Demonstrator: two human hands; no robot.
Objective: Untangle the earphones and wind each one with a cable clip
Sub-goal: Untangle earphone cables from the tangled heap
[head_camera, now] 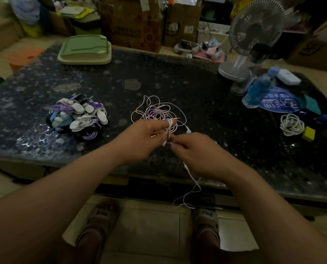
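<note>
The left hand (147,136) is held above the near edge of the desk (178,77), its fingers partly curled, with a white earphone cable (169,128) looped round the tip of one of them. The right hand (195,151) is just beside it, thumb and forefinger pinching the same cable close to the left fingertips. Below the right hand the cable hangs past the desk's near edge and ends in a loose loop above the floor. A small turquoise earbud (188,131) shows just beyond the right hand's knuckles.

The tangle of earphones (158,111), white and lilac strands, lies on the desk near its middle, just beyond both hands and joined to them by the strands. Toward the left edge sits a pile of wound earphones (78,117) in purple, blue, black and white.

A green lidded box (84,50) stands at the far left corner. Along the right edge are a fan (254,35), a blue bottle (260,90) and a coiled white cord (291,124).
</note>
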